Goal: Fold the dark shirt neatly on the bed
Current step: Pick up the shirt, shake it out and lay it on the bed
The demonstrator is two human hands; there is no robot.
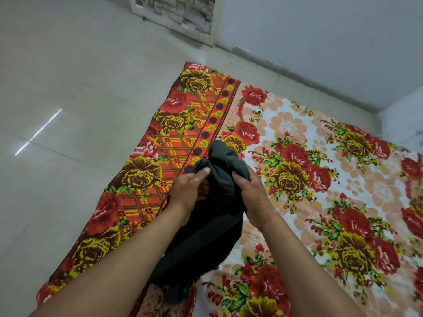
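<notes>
The dark shirt (215,216) is bunched up and hangs between my two hands above the bed (320,156), which is covered with a floral sheet. My left hand (190,188) grips the shirt's upper left part, thumb on top of the cloth. My right hand (254,191) grips the upper right part, fingers curled into the fabric. The shirt's lower end droops down between my forearms toward the sheet's near edge.
The sheet's red and yellow border (146,170) hangs over the bed's left side onto a pale tiled floor (68,110). A white wall (320,42) runs behind the bed, and a doorway or frame (178,17) stands at the top.
</notes>
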